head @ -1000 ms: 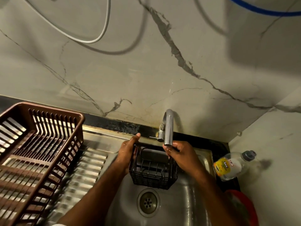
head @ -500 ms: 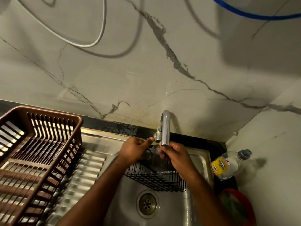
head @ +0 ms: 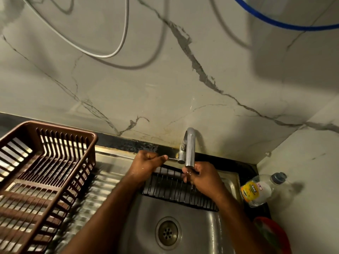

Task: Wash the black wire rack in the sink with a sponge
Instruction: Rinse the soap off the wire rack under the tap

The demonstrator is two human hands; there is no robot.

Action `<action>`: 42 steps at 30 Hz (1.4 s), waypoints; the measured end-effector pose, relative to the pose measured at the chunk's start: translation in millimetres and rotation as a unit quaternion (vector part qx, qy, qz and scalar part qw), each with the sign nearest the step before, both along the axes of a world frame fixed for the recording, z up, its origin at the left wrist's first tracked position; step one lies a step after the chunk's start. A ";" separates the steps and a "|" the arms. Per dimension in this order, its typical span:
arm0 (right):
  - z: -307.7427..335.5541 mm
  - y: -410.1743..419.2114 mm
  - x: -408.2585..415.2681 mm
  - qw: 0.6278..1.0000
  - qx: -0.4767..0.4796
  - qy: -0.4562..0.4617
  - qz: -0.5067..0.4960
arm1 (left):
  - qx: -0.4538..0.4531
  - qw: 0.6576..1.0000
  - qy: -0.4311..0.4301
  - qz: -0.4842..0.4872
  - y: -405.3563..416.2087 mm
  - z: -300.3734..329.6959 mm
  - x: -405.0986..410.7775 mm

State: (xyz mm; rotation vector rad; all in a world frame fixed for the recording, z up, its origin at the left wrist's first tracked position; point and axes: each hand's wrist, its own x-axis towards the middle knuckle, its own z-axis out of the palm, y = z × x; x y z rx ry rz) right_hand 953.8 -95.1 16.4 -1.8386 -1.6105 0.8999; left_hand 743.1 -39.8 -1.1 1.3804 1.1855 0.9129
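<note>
Lying on its side in the stainless steel sink basin (head: 146, 222), the black wire rack (head: 170, 187) sits just below the curved chrome tap (head: 189, 147) and above the round drain (head: 167, 232). The left hand (head: 146, 162) has its grip curled around the thin metal tap lever (head: 172, 158), thumb pointing toward the spout. The right hand (head: 203, 180) reaches under the spout with its fingers curled at the rack's upper edge; whether its grip holds the wire I cannot tell. A brown plastic dish basket (head: 36, 180) stands on the ribbed steel drainboard (head: 95, 195) to the left. A clear plastic bottle with a yellow label (head: 260, 189) leans on the dark counter (head: 245, 173) at the right.
</note>
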 end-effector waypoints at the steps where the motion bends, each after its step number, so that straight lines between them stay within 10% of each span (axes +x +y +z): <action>1: 0.2 -2.7 7.6 1.000 0.009 -0.026 0.006 | -0.020 0.999 -0.012 0.024 2.6 -3.6 -7.0; 5: -0.2 -10.1 16.5 0.992 -0.023 -0.119 0.031 | -0.039 0.999 0.033 0.012 4.7 -11.9 -22.8; 12: 11.6 0.6 -11.8 0.963 -0.011 -0.270 -0.003 | 0.083 0.887 0.452 -0.054 -11.0 -5.8 17.5; 27: 11.8 -5.8 -4.5 0.974 -0.012 0.227 -0.022 | -0.133 0.985 0.105 0.041 10.2 -53.0 -15.6; 34: 1.1 3.2 -24.1 0.983 -0.024 0.177 -0.034 | -0.069 0.995 -0.022 -0.065 -17.9 -18.1 28.7; 42: 0.8 -5.8 23.0 0.999 0.033 0.029 0.016 | -0.108 0.989 -0.085 0.044 -4.3 -10.4 19.7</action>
